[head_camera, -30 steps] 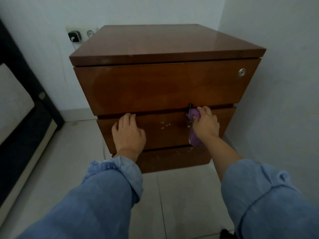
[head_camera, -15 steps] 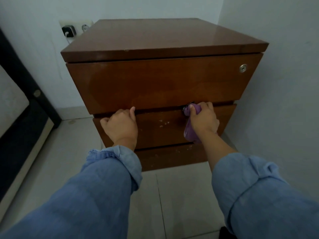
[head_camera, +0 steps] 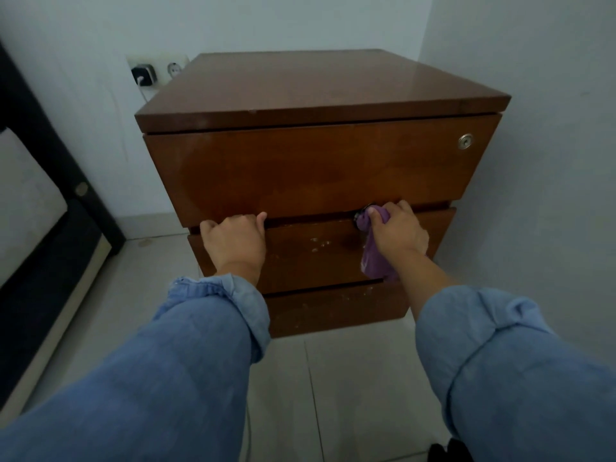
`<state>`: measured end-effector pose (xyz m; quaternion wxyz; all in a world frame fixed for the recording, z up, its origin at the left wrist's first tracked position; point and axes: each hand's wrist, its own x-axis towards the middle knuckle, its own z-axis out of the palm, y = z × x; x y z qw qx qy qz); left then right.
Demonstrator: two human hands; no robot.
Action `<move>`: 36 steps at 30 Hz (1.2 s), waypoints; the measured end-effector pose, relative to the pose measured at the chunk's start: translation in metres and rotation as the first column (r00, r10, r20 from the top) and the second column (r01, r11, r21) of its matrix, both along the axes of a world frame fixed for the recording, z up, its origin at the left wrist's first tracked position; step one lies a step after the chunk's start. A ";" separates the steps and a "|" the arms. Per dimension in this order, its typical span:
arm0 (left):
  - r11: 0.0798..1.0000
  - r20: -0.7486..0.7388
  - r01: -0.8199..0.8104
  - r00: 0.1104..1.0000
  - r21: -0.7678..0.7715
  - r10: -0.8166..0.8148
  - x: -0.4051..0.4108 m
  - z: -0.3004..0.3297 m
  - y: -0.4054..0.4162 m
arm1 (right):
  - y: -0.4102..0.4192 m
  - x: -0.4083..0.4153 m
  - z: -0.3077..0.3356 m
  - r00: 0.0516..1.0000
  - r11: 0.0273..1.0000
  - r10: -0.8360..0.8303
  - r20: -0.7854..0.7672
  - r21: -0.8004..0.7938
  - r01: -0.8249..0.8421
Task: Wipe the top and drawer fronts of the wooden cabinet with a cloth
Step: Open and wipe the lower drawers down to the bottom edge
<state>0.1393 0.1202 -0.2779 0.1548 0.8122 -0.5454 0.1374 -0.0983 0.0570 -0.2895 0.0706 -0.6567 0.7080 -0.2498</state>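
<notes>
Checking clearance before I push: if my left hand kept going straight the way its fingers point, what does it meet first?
Probably the top drawer front: the left hand points up and in, fingers curled at the gap just under it. Depth into the gap is unclear.

Pale walls [head_camera: 300,25] are meeting in a corner; a wall socket [head_camera: 156,70] is holding a plugged-in charger [head_camera: 144,75] above light floor tiles [head_camera: 350,378].

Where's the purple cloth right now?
In the head view, the purple cloth is clutched in the right hand, right of centre, pressed at the top edge of the middle drawer and hanging down its front.
</notes>
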 end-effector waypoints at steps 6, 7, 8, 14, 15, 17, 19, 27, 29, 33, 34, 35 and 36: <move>0.996 -0.077 -0.031 0.997 -0.082 0.025 -0.004 -0.009 -0.002 | 0.002 0.003 -0.001 0.999 1.000 -0.011 0.033 0.007 0.011; 0.995 -0.076 -0.036 0.997 -0.096 0.029 -0.004 -0.010 -0.002 | 0.001 0.003 -0.002 0.999 1.000 -0.009 0.043 0.002 0.009; 0.993 -0.076 -0.040 0.997 -0.109 0.032 -0.005 -0.011 -0.002 | 0.000 0.003 -0.003 0.999 1.000 -0.006 0.048 -0.002 0.007; 0.994 -0.050 -0.035 0.998 -0.106 0.030 -0.004 -0.011 -0.001 | -0.004 0.001 -0.002 1.000 1.000 0.009 0.029 0.004 -0.009; 0.994 -0.045 -0.032 0.999 -0.103 0.027 -0.004 -0.010 -0.001 | -0.004 0.000 -0.002 1.000 1.000 0.008 0.023 0.003 -0.008; 0.995 -0.034 -0.027 0.999 -0.091 0.024 -0.003 -0.008 -0.001 | -0.005 0.000 -0.001 1.000 1.000 0.011 0.009 0.004 -0.011; 0.998 -0.027 -0.031 0.999 -0.054 0.030 -0.001 -0.003 -0.001 | -0.005 0.002 0.001 1.000 1.000 0.013 -0.001 0.015 -0.013; 0.994 -0.050 -0.088 0.995 0.063 0.091 -0.007 0.004 0.005 | 0.013 0.002 -0.003 0.999 0.999 -0.032 0.024 -0.006 0.033; 0.996 -0.043 -0.084 0.995 0.043 0.086 -0.010 0.004 0.009 | 0.017 0.001 -0.002 1.000 1.000 -0.004 0.006 -0.005 0.004; 0.998 -0.045 -0.069 0.997 0.013 0.070 -0.012 0.004 0.021 | 0.024 -0.001 -0.001 1.000 1.000 0.015 -0.004 0.004 -0.015; 0.998 -0.029 -0.057 0.998 0.014 0.057 -0.013 0.005 0.023 | 0.024 -0.004 0.000 0.999 0.999 0.045 -0.002 0.025 -0.045; 0.999 -0.005 -0.035 0.999 0.018 0.035 -0.016 0.006 0.026 | 0.025 -0.008 0.002 0.996 0.995 0.083 0.023 0.048 -0.084; 1.000 0.015 -0.002 1.000 0.025 0.002 -0.021 0.007 0.028 | 0.025 -0.013 0.005 0.991 0.991 0.114 0.077 0.065 -0.119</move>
